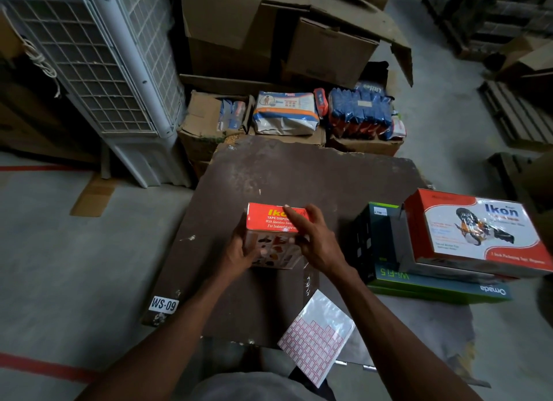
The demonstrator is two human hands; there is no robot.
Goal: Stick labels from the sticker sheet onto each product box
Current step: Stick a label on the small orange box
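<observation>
While the red box point(275, 236) stood on the brown board point(299, 176), the left hand point(239, 252) gripped its near-left side and the right hand point(317, 239) lay across its top, fingers point(294, 218) straight and together. Nearer, the sticker sheet point(317, 334) lay apart.

The scene is seen from a single head-worn camera, aimed forward and steeply down (wide-angle, so edges bend); the right hand point(317, 239) is framed close, just below centre.
</observation>
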